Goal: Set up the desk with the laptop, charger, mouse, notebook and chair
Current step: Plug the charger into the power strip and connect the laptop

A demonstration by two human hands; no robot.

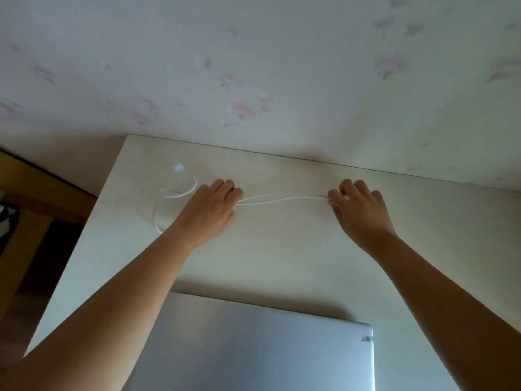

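We see both hands stretched over the pale wood-grain surface (282, 249), pinching a thin white charger cable (282, 199) taut between them. The left hand (212, 206) grips one end of the span, the right hand (359, 211) the other; fingertips are hidden beneath the knuckles. Past the left hand the cable loops toward a small white plug (178, 167), blurred. The closed silver laptop (253, 351) lies nearer us, its lower part cut off.
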